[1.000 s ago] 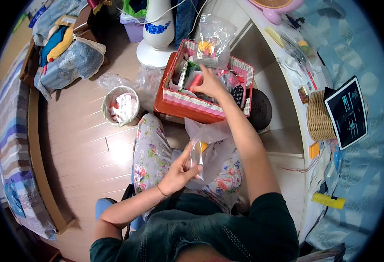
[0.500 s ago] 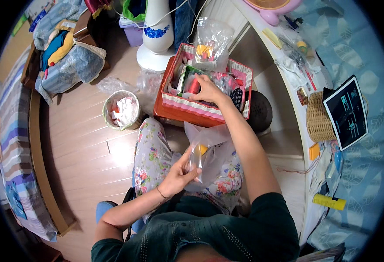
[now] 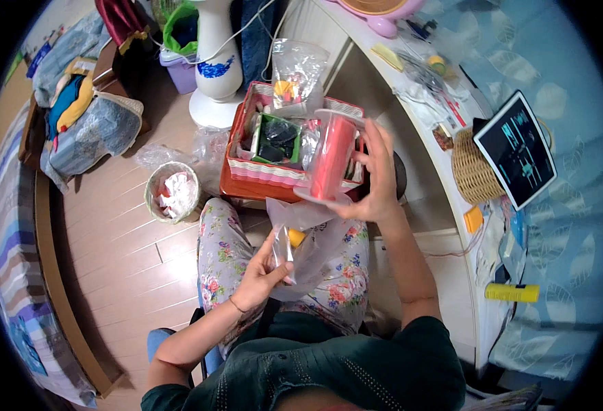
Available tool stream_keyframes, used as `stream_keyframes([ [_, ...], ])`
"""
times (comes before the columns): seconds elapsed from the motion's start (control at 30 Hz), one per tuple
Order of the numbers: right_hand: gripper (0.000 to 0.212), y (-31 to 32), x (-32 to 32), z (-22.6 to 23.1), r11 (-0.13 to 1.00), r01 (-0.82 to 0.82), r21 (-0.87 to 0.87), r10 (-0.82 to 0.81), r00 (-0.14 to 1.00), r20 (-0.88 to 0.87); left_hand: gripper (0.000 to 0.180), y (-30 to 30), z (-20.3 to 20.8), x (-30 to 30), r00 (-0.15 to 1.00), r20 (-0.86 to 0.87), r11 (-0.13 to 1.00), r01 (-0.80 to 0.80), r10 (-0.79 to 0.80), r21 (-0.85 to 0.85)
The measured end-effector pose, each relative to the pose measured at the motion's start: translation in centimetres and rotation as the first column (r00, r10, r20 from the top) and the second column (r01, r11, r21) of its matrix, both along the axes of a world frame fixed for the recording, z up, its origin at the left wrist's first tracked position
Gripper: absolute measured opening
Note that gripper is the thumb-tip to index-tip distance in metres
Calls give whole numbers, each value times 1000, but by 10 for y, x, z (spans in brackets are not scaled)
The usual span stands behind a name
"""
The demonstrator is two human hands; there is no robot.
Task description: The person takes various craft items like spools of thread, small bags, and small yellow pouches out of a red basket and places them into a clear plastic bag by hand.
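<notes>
My right hand point(image 3: 378, 179) grips a large red spool-shaped roll point(image 3: 333, 161) with clear, wider ends, lifted over the right side of a pink-and-white striped basket point(image 3: 264, 172). Over my lap, my left hand point(image 3: 261, 274) is closed on a translucent plastic bag point(image 3: 311, 250) with something yellow point(image 3: 296, 238) inside it. In the basket sits a green-edged box point(image 3: 277, 139) holding dark pieces. A clear bag point(image 3: 300, 65) with yellow and red bits stands at the basket's far side. The raised roll hides the basket's right part.
A small bin point(image 3: 174, 192) with crumpled tissue stands left of the basket. Right of me, a desk bears a wicker basket point(image 3: 476, 168), a tablet point(image 3: 518, 151) and a yellow tube point(image 3: 511, 293). A white pedestal point(image 3: 217, 75) rises beyond the basket.
My right hand has lifted the red roll out of the basket and brought it to the right, uncovering the green-edged box. My left hand still holds the bag; the whole view has shifted slightly.
</notes>
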State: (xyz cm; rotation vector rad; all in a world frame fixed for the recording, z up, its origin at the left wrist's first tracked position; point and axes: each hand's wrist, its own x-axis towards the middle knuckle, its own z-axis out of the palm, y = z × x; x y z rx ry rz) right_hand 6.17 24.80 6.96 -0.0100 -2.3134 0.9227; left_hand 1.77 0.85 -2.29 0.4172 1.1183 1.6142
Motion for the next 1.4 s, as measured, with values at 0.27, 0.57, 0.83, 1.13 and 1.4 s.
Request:
stream_keyframes([
  [0.27, 97, -23, 55, -7, 788, -324, -525, 189, 937, -294, 70, 4, 3, 7, 999, -39, 1000, -2, 2, -6],
  [0.57, 77, -55, 83, -15, 525, -47, -850, 111, 994, 14, 69, 0, 5, 10, 995, -93, 999, 35, -38, -26],
  [0.83, 73, -65, 76, -8, -12, -353, -936, 200, 916, -348, 69, 0, 8, 14, 996, -88, 1000, 25, -26, -7],
  [1.13, 62, -41, 81, -38, -247, -500, -830, 225, 804, -551, 69, 0, 6, 2, 998, -51, 998, -37, 34, -57],
  [1.4, 63, -22, 74, -76, 424, 10, -906, 644, 699, 309, 71, 0, 12, 9, 994, -96, 996, 48, -55, -77],
])
